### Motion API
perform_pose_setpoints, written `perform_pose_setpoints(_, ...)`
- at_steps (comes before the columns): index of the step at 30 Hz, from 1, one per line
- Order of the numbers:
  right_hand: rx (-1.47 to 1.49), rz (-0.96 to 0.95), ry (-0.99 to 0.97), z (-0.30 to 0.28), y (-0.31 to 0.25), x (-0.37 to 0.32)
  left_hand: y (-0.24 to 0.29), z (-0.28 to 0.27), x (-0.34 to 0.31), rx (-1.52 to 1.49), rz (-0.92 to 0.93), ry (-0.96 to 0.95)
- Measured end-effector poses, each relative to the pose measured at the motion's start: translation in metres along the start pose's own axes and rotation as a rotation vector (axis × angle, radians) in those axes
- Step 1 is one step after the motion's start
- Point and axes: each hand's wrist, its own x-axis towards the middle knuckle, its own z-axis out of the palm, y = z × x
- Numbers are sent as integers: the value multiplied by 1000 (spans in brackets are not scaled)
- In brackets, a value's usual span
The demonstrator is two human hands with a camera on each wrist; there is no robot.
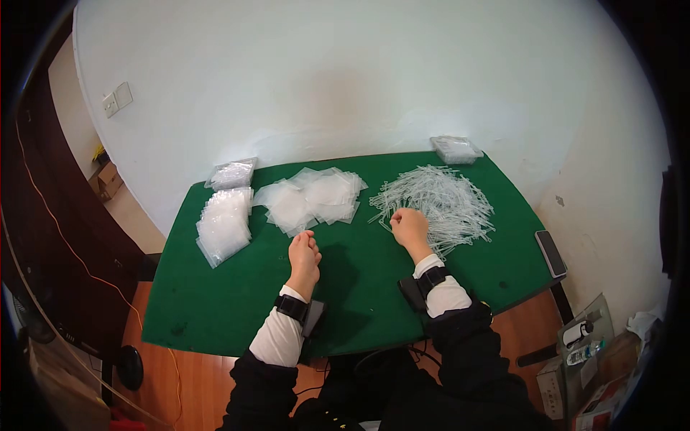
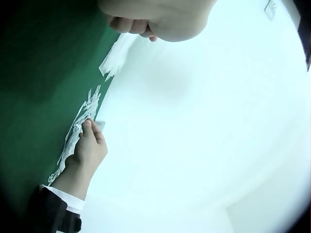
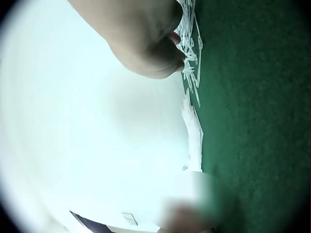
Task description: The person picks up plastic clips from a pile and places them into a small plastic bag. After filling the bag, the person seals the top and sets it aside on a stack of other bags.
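Note:
My left hand (image 1: 305,262) is held over the near middle of the table, its fingers curled in and no object visible in them. Just beyond it lies a loose spread of translucent square plastic sleeves (image 1: 309,197). The right hand (image 1: 411,230), fingers curled, is at the left edge of a large heap of thin clear plastic strips with looped ends (image 1: 449,201). In the left wrist view, that hand's thumb and forefinger (image 2: 88,124) come together in front of the heap. I cannot tell whether a strip is between them.
On the green table (image 1: 374,302), a fanned row of clear square packets (image 1: 224,226) lies at the left, with a bundled stack (image 1: 232,173) behind it. Another clear pack (image 1: 456,149) sits at the back right corner. A phone (image 1: 550,253) rests on the right edge. A white wall stands behind.

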Motion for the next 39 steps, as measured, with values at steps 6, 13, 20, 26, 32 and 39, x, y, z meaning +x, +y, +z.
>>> perform_pose_setpoints(6,-146,6,-121,1,-9,-5,2,-3,2,15,60,46)
perform_pose_setpoints(13,-181,35,-202,6,-9,-2,-2,-1,0,87,-22,-37)
perform_pose_setpoints(20,-269,-55,-172,1,-15,-8,-11,1,-1,22,-10,-126)
perform_pose_setpoints(26,-176,-80,-218,-1,-20,-7,-14,0,-1,45,-14,-214)
perform_pose_setpoints(32,322,-223,-193,9,-22,-7,-15,1,-2,79,-66,-261)
perform_pose_setpoints(39,936,-148,-490,1,-40,-15,-16,-1,-1,121,-74,-283)
